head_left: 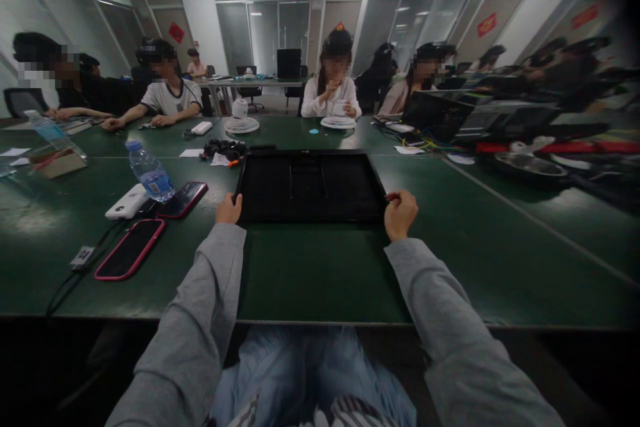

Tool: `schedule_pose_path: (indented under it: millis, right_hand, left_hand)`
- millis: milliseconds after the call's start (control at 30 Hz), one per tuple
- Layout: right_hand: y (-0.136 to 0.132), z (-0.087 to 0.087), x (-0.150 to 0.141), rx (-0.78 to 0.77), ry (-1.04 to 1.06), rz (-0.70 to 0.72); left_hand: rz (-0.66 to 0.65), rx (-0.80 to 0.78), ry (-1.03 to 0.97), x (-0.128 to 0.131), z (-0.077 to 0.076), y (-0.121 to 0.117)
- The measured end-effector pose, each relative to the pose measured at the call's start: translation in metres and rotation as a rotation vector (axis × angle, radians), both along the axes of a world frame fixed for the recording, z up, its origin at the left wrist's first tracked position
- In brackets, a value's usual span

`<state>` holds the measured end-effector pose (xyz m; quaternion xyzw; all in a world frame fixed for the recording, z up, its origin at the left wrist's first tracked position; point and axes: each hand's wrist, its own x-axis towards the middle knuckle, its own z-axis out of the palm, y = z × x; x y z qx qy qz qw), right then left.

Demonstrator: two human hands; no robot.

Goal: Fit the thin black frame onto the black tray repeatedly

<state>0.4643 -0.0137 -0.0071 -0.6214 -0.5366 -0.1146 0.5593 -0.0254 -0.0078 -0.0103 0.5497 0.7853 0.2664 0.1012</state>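
Note:
A wide black tray (310,213) with low walls lies on the green table in front of me. My left hand (229,209) is closed on its near left corner. My right hand (400,213) is closed on its near right corner, fingers curled over the rim. Both of my arms, in grey sleeves, reach forward from the table's near edge. The tray's inside looks dark with a few faint ridges.
Left of the tray lie a red-cased phone (131,248), a second phone (183,199), a white power bank (126,202) and a water bottle (149,175). Two small white fans (241,121) stand behind it. Several people sit at the far side. Dark equipment (500,123) crowds the right.

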Motion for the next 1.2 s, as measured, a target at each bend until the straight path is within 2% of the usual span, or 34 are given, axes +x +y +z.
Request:
schedule_pose_path:
  millis: [267, 367, 467, 633, 867, 1200]
  right_hand:
    - [0.004, -0.004, -0.017, 0.009, -0.034, 0.184]
    - [0.005, -0.005, -0.019, -0.009, -0.048, 0.208]
    - [0.005, -0.005, -0.02, -0.049, -0.045, 0.223]
    - [0.003, -0.006, -0.026, -0.152, -0.056, 0.357]
    - [0.002, -0.008, -0.034, -0.214, -0.271, 0.399]
    - [-0.007, -0.005, -0.039, -0.301, -0.376, 0.395]
  left_hand:
    - [-0.004, -0.002, 0.002, 0.002, 0.003, -0.001]
    - [-0.004, -0.008, 0.009, 0.002, 0.004, -0.002]
    - [0.0, -0.011, 0.015, 0.002, 0.004, -0.002]
    - [-0.001, -0.006, 0.017, 0.002, 0.005, -0.003]
    - [0.002, -0.02, 0.02, 0.004, 0.006, -0.003]
    - [0.006, -0.033, 0.025, 0.005, 0.008, -0.004]
